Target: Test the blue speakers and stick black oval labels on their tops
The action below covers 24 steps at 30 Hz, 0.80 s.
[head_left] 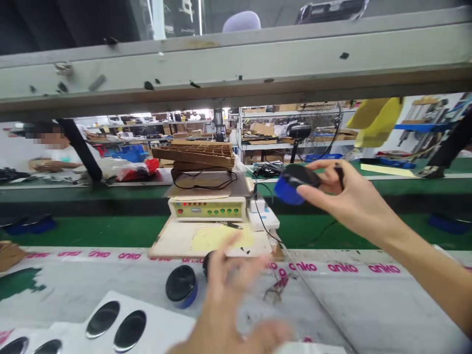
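My right hand (348,201) is raised over the green belt, gripping a round blue unit with a black top (293,184) between thumb and fingers. Low in the middle, my left hand (232,300) is smeared by motion, its fingers apart. A dark round piece (207,265) is partly hidden behind those fingers; I cannot tell whether they touch it. Just left of them, another black-topped blue round unit (181,285) stands on the bench. A white sheet (158,319) with glossy black ovals (130,330) lies at the lower left.
A tester box (206,209) with lit buttons sits on a board across the green belt (118,231), a white power adapter (263,219) beside it. A cable (313,290) crosses the bench. A beam (236,64) spans overhead. Another person (55,152) sits at far left.
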Tool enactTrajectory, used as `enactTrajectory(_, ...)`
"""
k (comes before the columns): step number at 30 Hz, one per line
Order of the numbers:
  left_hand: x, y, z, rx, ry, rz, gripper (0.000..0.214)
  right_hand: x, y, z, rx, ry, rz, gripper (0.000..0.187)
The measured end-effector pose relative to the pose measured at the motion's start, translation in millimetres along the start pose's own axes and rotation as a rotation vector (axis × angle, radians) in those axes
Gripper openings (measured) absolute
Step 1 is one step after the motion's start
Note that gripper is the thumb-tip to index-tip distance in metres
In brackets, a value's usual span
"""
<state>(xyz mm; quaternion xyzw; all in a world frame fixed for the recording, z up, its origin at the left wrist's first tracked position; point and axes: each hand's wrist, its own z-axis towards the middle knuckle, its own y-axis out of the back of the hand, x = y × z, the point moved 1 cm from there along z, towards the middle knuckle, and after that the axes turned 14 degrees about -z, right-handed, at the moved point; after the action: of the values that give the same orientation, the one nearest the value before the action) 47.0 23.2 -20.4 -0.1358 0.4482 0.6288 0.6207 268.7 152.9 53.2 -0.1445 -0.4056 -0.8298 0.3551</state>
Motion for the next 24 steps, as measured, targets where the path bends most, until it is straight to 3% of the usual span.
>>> enactTrajectory(2, -3.6, 34.6, 1.8, -0.202, 0.072, -0.216, 0.083, 72.2, -10.8, -23.2, 0.251, 0.161, 0.157, 0.039)
enactTrajectory(3, -5.3, 48.6, 1.0, -0.271, 0.123, -0.365, 0.087, 102.3, -16.3, -34.0, 0.318, 0.211, 0.18, 0.032)
enactTrajectory(5, -7.7, 69.5, -4.0, -0.354, 0.244, -0.663, 0.079, 145.1, -26.8, -50.7, 0.35, 0.256, 0.118, 0.029)
enactTrajectory(7, -9.3, 83.0, -11.9, -0.403, 0.356, -0.888, 0.061, 164.7, -35.0, -62.4, 0.339, 0.248, 0.088, 0.029)
enactTrajectory(10, -10.9, 94.3, -23.5, -0.442, 0.453, -1.18, 0.042, 166.3, -42.2, -80.1, 0.399, 0.231, 0.105, 0.033)
enactTrajectory(14, -12.9, 97.4, -30.2, -0.371, 0.487, -1.365, 0.039, 155.0, -50.1, -105.4, 0.419, 0.376, 0.074, 0.018)
enactTrajectory(18, -11.7, 95.0, -30.3, -0.328, 0.509, -1.381, 0.046, 145.5, -55.6, -113.7, 0.374, 0.411, 0.005, 0.021)
enactTrajectory(24, -4.2, 94.5, -31.7, -0.302, 0.587, -1.3, 0.053, 138.0, -47.8, -110.2, 0.548, 0.377, -0.036, 0.024)
